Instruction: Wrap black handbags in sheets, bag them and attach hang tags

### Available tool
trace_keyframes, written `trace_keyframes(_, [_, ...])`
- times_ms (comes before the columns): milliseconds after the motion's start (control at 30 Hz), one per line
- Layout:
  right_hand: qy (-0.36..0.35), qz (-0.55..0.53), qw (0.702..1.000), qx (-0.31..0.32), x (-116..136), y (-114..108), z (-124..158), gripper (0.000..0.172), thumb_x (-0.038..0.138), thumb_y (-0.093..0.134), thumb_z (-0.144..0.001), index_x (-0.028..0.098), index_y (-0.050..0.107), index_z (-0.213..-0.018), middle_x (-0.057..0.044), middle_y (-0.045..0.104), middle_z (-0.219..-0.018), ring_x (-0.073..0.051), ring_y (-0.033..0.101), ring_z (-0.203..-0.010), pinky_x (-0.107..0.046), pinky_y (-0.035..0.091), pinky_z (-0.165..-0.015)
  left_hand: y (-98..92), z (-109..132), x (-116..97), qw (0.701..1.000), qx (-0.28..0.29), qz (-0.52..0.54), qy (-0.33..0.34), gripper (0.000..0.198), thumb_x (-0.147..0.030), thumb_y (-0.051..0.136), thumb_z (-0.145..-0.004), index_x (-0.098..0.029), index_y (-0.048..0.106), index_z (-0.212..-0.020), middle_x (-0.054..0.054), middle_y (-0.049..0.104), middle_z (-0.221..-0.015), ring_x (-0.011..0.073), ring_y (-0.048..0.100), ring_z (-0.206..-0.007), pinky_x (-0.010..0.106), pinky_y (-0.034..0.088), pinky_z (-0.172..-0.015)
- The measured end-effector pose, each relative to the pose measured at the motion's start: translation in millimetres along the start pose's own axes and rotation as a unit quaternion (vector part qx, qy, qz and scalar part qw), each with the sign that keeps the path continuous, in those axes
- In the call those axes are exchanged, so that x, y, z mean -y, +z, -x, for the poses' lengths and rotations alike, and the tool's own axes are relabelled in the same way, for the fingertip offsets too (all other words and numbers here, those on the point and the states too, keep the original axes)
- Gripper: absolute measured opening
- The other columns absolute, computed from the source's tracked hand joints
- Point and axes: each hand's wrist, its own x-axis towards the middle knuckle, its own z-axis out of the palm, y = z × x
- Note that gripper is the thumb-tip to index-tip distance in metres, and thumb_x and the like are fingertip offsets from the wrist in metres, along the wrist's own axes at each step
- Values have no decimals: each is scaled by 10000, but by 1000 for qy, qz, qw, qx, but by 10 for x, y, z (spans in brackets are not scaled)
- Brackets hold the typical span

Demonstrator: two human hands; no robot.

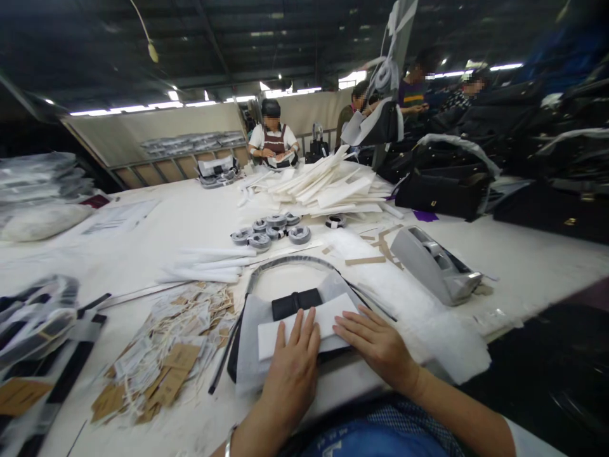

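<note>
A black handbag (231,363) lies at the table's near edge, its wrapped strap (290,259) arched away from me. Translucent white sheet (247,374) covers much of its front, with a black buckled tab (295,304) showing above. Across the bag rests a folded white pad (269,339). My left hand (292,362) lies flat on the pad's middle, fingers stretched out. Near its right end, my right hand (375,343) is spread, fingertips touching the pad and palm over the bag's right side.
Tags with strings (176,368) lie left, coiled straps (273,231) and white sheets (328,184) beyond. A grey tape dispenser (432,263) stands right, near white padding (419,311). Black bags (442,190) are at back right. A person (273,139) works across the table.
</note>
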Motion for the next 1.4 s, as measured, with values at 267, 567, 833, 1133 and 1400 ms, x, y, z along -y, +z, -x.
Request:
trace_keyframes(267, [23,-56,998,-12,59,-179,117,435,52,553,-929,200,595,-1335,-53,696,-1260,-208,594,-1247,-480,382,-1163,51,-2,-18,999,-36,-22,1,669,-88,431,-940,-316,275,-1550,86,365,-1581,303,386,-1429,546,410,-1086])
trace_keyframes(567, [487,-368,790,60,413,-415,483,227,373,594,-936,217,682,-1075,-85,753,-1017,-237,735,-909,-349,612,-795,60,0,-27,999,-44,-10,-5,742,-32,438,-904,-334,253,-1556,100,341,-1591,321,349,-1448,552,406,-1095])
trace_keyframes(833, [592,-667,451,31,531,-396,63,279,359,781,-794,214,609,-958,-15,671,-993,-167,615,-1028,-269,470,-908,61,28,13,999,-53,-12,7,777,-14,433,-870,-338,258,-1555,80,367,-1580,303,366,-1442,523,414,-1099])
trace_keyframes(1133, [587,-719,364,-79,595,-412,-378,241,209,843,-616,160,671,-777,-25,637,-887,-193,626,-960,-351,423,-1050,0,64,171,996,-86,-36,-3,717,-262,573,-907,-239,276,-1560,120,289,-1609,329,348,-1448,515,416,-1096])
trace_keyframes(1400, [542,-655,527,14,523,-383,-337,162,291,756,-762,195,651,-840,-30,692,-944,-193,648,-970,-312,498,-911,94,29,227,989,-135,-64,-16,709,-110,471,-905,-210,238,-1568,132,343,-1585,309,415,-1412,478,455,-1076])
